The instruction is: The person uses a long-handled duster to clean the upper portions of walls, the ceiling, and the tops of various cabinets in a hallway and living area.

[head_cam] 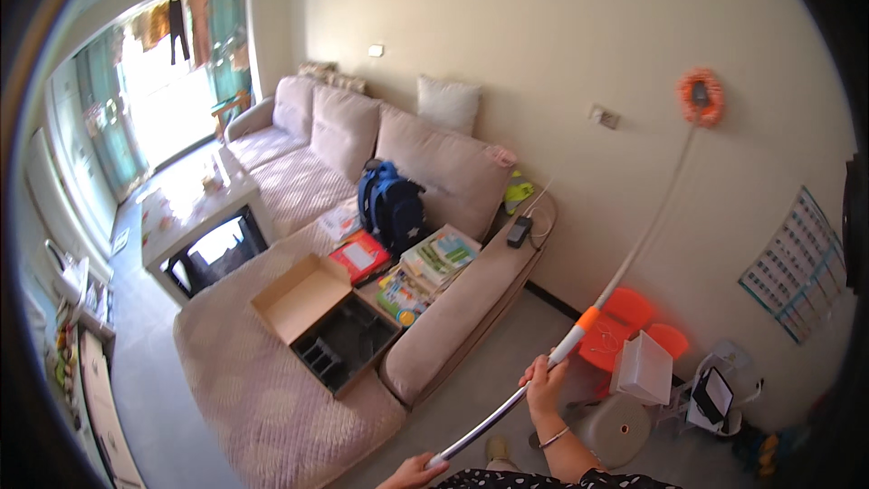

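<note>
My right hand (545, 386) is closed around the white pole (570, 343) of a long-handled duster, just below its orange collar (588, 318). Lower down, at the handle's near end, my left hand (415, 473) grips the same pole. The shaft slants up and to the right to an orange fluffy duster head (700, 98), which appears to lie against the beige wall (529, 20). To the left of the head is a wall socket (604, 117).
A pink-beige sofa (434, 367) holds an open cardboard box (346, 333), books (441, 255) and a blue backpack (392, 207). By the wall stand an orange chair (614, 333), a clear plastic bin (645, 368) and a round stool (613, 428). A chart (794, 265) hangs right.
</note>
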Demonstrator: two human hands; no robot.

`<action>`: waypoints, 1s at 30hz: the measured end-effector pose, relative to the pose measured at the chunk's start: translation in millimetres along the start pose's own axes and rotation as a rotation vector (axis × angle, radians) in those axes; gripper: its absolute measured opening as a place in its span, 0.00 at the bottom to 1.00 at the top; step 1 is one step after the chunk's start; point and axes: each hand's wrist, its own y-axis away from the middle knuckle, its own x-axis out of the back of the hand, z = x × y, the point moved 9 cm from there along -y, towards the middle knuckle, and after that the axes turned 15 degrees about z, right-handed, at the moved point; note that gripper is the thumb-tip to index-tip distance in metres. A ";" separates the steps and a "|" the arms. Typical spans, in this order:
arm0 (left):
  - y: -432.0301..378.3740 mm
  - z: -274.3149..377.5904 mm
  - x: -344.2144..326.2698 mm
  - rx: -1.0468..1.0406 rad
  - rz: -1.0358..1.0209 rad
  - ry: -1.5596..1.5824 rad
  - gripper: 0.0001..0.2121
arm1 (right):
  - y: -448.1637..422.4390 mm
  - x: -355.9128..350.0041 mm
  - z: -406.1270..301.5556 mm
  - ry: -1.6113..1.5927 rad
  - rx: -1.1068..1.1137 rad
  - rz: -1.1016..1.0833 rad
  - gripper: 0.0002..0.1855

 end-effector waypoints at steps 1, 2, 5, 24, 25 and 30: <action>7.2 -4.8 2.4 0.012 -0.025 0.102 0.23 | 7.0 -4.9 -1.2 0.022 0.010 -0.022 0.13; 8.7 -5.7 5.5 -0.017 -0.032 0.093 0.23 | 11.2 -9.7 -2.6 0.044 0.018 -0.045 0.12; 48.7 49.2 28.2 0.072 0.036 0.524 0.21 | 9.6 -15.4 -6.6 0.049 0.064 -0.086 0.12; -94.0 -46.3 -61.9 0.327 0.309 0.683 0.22 | -107.9 -155.0 7.6 -0.069 -0.021 -0.563 0.18; -103.2 -32.4 -61.3 0.358 0.324 0.645 0.24 | -117.5 -164.6 10.2 -0.083 -0.028 -0.573 0.18; -137.2 39.2 -20.6 0.279 0.303 0.655 0.27 | -154.7 -231.0 15.8 -0.018 0.102 -0.568 0.22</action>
